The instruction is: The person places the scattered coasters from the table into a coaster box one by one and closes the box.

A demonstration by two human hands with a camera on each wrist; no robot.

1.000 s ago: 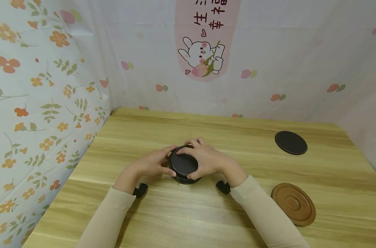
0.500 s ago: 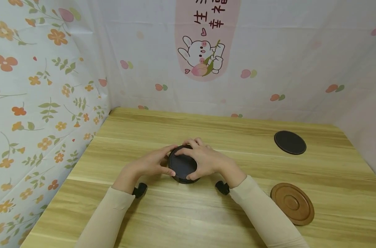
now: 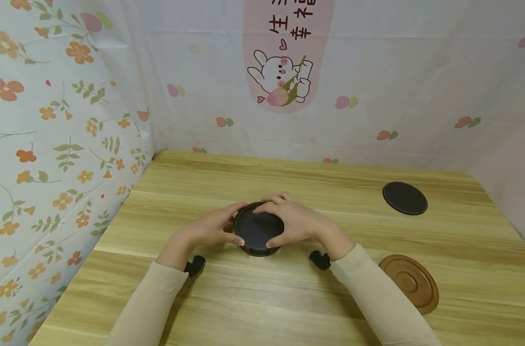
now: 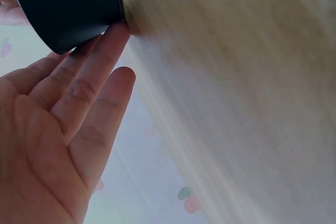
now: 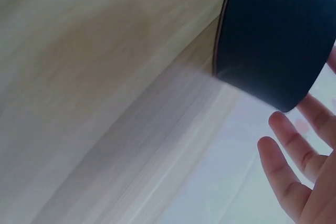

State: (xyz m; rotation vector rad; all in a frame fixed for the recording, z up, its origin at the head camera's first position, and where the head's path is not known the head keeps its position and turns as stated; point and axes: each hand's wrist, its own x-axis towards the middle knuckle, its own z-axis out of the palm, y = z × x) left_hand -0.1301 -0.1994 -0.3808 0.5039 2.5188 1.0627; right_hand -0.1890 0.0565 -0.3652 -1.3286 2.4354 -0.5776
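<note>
A round black coaster holder [image 3: 259,253] stands on the table in front of me, with a black coaster [image 3: 260,231] lying inside its rim. My left hand [image 3: 212,228] holds the holder from the left, thumb at the near rim and fingers around the far side. On the right, my right hand [image 3: 300,222] hovers around the holder with thumb and fingers spread apart over its edge. The left wrist view has fingertips against the dark wall of the holder [image 4: 68,9]. In the right wrist view, two fingers are extended beside the holder [image 5: 275,40], apart from its wall.
A black oval-looking coaster [image 3: 405,198] lies flat at the back right of the wooden table [image 3: 254,307]. Closer to me on the right is a brown round lid-like disc [image 3: 411,283], partly behind the right sleeve. Printed cloth [image 3: 193,96] hangs behind the table.
The black coaster has gone down from above the holder into it. My right hand has drawn slightly to the right, its fingers off the coaster. My left hand has stayed in place.
</note>
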